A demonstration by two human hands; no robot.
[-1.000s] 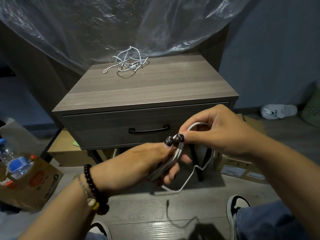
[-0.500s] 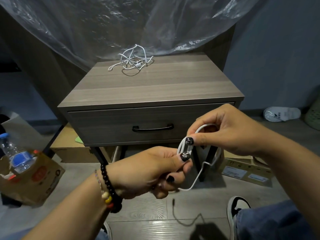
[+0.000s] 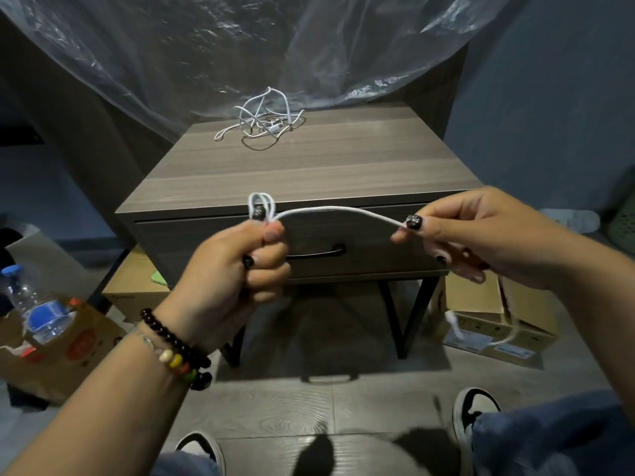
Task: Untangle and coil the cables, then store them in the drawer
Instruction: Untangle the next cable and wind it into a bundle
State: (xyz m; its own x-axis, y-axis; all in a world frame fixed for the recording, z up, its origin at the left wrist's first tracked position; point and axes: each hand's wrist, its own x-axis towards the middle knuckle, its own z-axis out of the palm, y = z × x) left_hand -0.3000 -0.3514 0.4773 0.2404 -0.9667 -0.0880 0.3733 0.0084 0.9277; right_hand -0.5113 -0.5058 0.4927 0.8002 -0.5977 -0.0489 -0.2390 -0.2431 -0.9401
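— Both hands have drawn apart since a second ago, when they met in front of the drawer (image 3: 309,249).
— And the cable (image 3: 338,210)?
— It arcs between them. The left hand (image 3: 237,269) is fisted round a bundle of loops, which poke out above the thumb. The right hand (image 3: 481,235) pinches the strand between thumb and forefinger, other fingers loosely curled; the tail hangs below it, its plug (image 3: 453,324) dangling near a box (image 3: 498,331).
— Is the drawer open?
— Closed, handle (image 3: 318,253) showing between the hands.
— Any other cable?
— A white tangle (image 3: 263,120) lies at the back of the nightstand (image 3: 326,173), against plastic sheeting (image 3: 240,46).
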